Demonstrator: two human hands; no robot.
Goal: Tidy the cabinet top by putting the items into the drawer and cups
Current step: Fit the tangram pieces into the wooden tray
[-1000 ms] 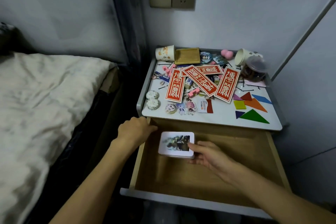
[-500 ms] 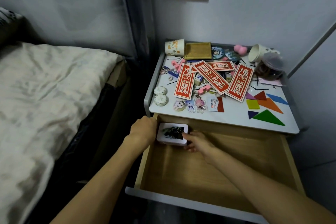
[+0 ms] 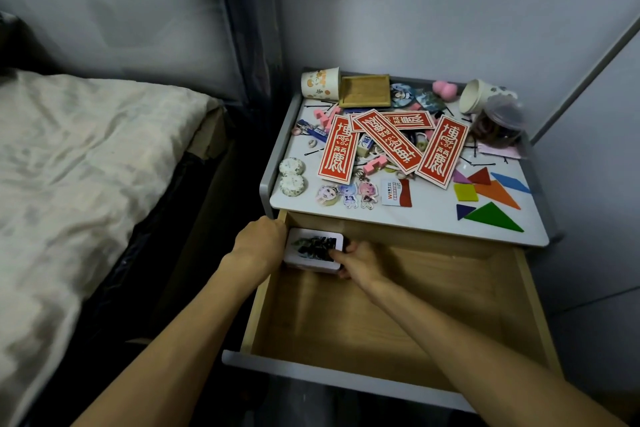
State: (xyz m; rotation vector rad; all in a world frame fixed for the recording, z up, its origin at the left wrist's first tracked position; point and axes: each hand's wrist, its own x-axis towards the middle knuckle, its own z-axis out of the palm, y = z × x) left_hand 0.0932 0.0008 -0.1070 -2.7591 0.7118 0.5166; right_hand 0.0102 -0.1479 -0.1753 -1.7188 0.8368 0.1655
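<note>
Card box (image 3: 313, 247) in drawer (image 3: 398, 315) corner; right hand (image 3: 360, 261) pinches it; left hand (image 3: 258, 241) grip unclear.

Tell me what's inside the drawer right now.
One white box, in the back-left corner, held by the right hand; the left hand grips the drawer wall beside it. The rest of the floor showing is bare wood. The strip beneath the cabinet top is hidden.
</note>
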